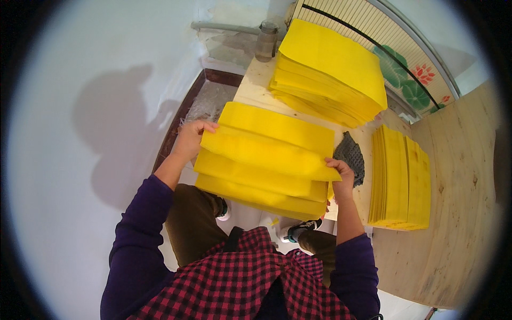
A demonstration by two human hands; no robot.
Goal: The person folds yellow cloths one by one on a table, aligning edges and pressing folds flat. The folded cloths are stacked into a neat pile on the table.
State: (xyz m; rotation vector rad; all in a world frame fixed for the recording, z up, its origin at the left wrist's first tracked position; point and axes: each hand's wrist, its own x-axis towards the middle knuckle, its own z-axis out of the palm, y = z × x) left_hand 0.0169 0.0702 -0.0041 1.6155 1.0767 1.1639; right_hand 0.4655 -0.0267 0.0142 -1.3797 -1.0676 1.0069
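Note:
Several yellow sheets (277, 125) lie overlapped in steps in front of me, at the near edge of the wooden table (257, 88). One yellow sheet (266, 153) among them is stretched between my hands, its near edge lifted a little. My left hand (193, 138) pinches its left end, thumb and fingers closed. At the opposite end, my right hand (343, 175) grips the corner, which sticks out past the sheets below. More yellow layers (256, 197) show under it on my side. A dark grey knitted cloth (350, 157) lies just beyond my right hand.
A tall yellow stack (333, 53) stands at the back of the table, with a lidded clear jar (266, 42) to its left. Another yellow stack (397, 181) is at the right, near a wooden panel (453, 197). Clear plastic wrap (209, 101) lies beside the left wall.

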